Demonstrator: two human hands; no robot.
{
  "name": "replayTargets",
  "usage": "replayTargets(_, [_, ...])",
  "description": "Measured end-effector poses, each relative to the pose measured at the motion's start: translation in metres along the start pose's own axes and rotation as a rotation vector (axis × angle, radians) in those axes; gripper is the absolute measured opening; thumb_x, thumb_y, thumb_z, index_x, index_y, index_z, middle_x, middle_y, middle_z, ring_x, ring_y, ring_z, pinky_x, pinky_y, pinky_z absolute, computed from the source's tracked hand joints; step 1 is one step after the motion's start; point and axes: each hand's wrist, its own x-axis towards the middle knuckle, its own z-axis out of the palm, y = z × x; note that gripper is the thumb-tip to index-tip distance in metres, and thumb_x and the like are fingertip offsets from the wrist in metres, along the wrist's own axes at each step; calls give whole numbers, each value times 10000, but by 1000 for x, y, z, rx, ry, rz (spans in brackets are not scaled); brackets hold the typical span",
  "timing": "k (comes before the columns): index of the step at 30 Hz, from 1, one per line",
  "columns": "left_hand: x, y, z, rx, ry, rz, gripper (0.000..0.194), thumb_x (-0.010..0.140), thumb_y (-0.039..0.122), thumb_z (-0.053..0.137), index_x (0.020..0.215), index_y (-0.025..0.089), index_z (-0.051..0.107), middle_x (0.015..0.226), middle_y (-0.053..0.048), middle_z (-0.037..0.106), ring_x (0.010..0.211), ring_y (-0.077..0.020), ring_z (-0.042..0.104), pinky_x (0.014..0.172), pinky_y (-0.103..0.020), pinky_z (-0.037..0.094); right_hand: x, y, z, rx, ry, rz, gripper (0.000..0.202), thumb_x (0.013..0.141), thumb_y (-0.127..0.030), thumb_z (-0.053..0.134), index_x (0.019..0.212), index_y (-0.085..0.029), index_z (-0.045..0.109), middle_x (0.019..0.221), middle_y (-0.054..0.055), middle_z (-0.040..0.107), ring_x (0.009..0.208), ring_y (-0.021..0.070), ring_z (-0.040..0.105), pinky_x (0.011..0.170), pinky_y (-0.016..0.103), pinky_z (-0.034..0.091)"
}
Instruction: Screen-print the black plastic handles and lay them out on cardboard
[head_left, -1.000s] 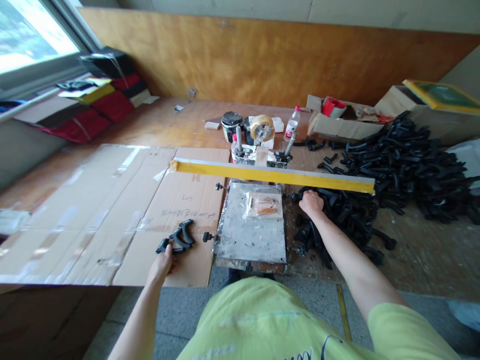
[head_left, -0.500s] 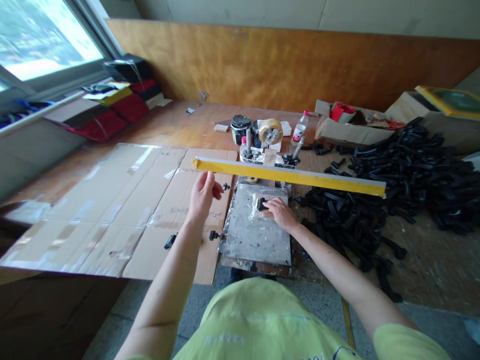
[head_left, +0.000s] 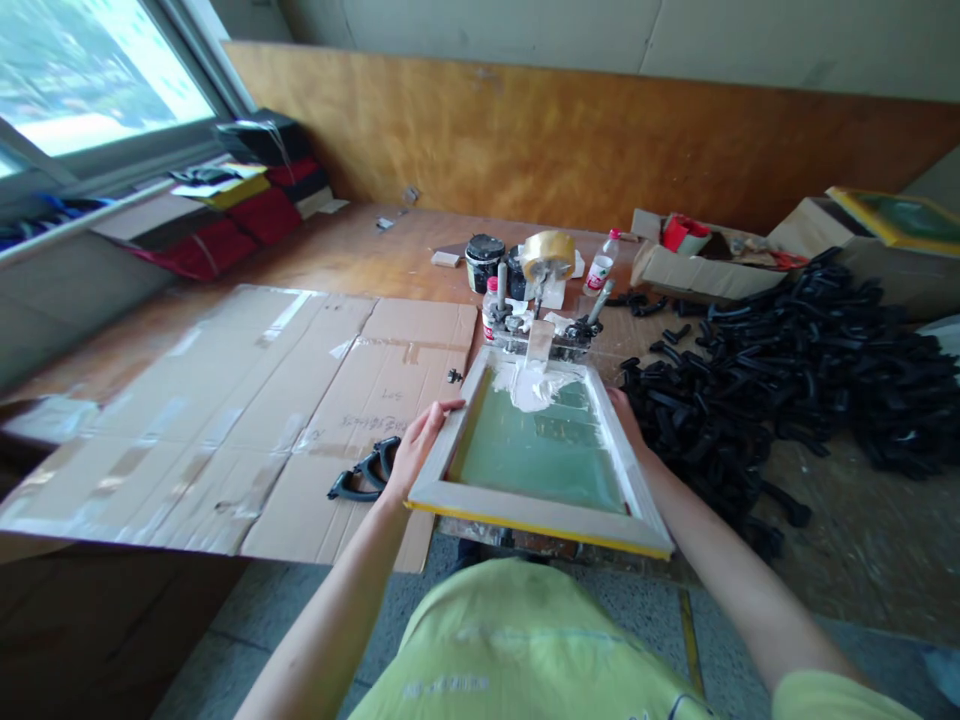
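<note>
**Screen-printing frame down over the plate, both hands on it**

Half a second back the screen-printing frame point(head_left: 536, 455) was tipped up, front rail edge-on like a yellow bar, with the right hand setting a small black part on the metal plate. Now the frame is lowered, its green mesh faces up, and it hides the plate and that part. Can't tell if it sits fully flat.

Grip: left hand point(head_left: 424, 440) grasps the left rail, right hand point(head_left: 627, 425) holds the right rail, its fingers partly hidden. Frame lies between them, front rail nearer the body than either hand.

White paste point(head_left: 534, 392) is heaped on the mesh at the far end, under a pale scraper blade point(head_left: 539, 345) by the hinge clamp point(head_left: 510, 330).

Left: black curved parts point(head_left: 369, 468) on the cardboard sheet point(head_left: 247, 420), just beside the left wrist. Right: big pile of black parts point(head_left: 810, 370), crowding the right hand and forearm. Behind the clamp: tape roll point(head_left: 549, 255), lidded tub point(head_left: 484, 265), red-capped bottle point(head_left: 602, 265).
</note>
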Motion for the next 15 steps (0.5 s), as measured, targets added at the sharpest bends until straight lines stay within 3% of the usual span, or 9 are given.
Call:
replayTargets(3, [-5, -40, -7, 31, -15, -119, 602, 768, 600, 618, 1218, 200, 635, 824, -33, 678, 611, -146, 560, 519, -226, 406, 25, 7, -13, -76, 85, 110, 225, 913, -216, 527, 1016, -84, 677, 1035, 126, 660, 969, 210, 624, 900, 343, 500])
replayTargets(5, [-1, -65, -8, 18, -10, -164, 718, 734, 576, 664, 1343, 218, 533, 822, -30, 687, 626, -158, 585, 540, -230, 425, 51, -10, -8, -103, 93, 94, 387, 850, -187, 613, 1229, -112, 593, 1274, 168, 561, 1173, 259, 533, 994, 379, 438])
replayTargets(7, [4, -84, -7, 24, 3, -196, 787, 721, 553, 683, 1398, 215, 467, 811, -26, 688, 636, -160, 602, 559, -232, 441, 79, -35, 4, -101, 19, -1, 542, 807, -199, 671, 1321, -127, 514, 1365, 165, 478, 1237, 274, 472, 1020, 381, 406])
replayTargets(10, [11, -100, -7, 50, 13, -201, 754, 729, 544, 675, 1376, 203, 490, 836, -31, 694, 691, -166, 627, 604, -239, 467, 105, -63, 22, -111, -177, -25, 396, 813, -171, 651, 1200, -128, 576, 1204, 148, 571, 1095, 266, 542, 927, 360, 438])
replayTargets(13, [12, -106, -9, 82, 4, -184, 690, 753, 555, 646, 1342, 216, 528, 876, -36, 704, 734, -173, 639, 623, -241, 477, 98, -72, 31, -141, -349, -18, 163, 850, -147, 578, 1006, -127, 623, 1016, 131, 630, 963, 249, 566, 856, 342, 436])
replayTargets(15, [12, -108, -10, 97, 3, -173, 662, 768, 558, 628, 1328, 215, 542, 899, -42, 709, 757, -176, 641, 633, -241, 479, 77, -73, 28, -143, -399, -107, 120, 858, -124, 533, 929, -133, 629, 957, 124, 636, 949, 246, 556, 845, 336, 423])
